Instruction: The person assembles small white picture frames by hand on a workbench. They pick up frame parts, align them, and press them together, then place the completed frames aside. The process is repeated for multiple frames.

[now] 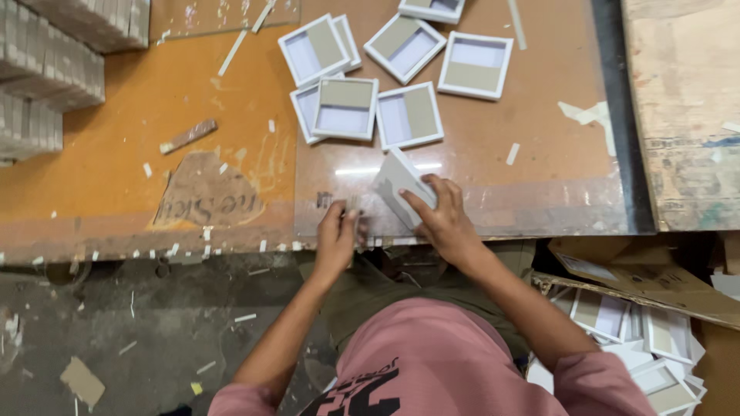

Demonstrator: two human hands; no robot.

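Observation:
My right hand (443, 219) grips a small white square box tray (397, 185), tilted on its edge near the front of the worktable (501, 192). My left hand (337, 235) rests at the table's front edge, pinching something small and grey that I cannot make out. Several more white box trays (344, 108) with grey and pale lilac insides lie flat farther back on the table; one is at the back right (475, 65).
Stacks of grey board (46, 62) sit at the far left. Paper strips and scraps litter the orange surface. An open cardboard carton (640, 331) with several white trays stands at my right, below the table. A dirty floor (116, 331) lies to the left.

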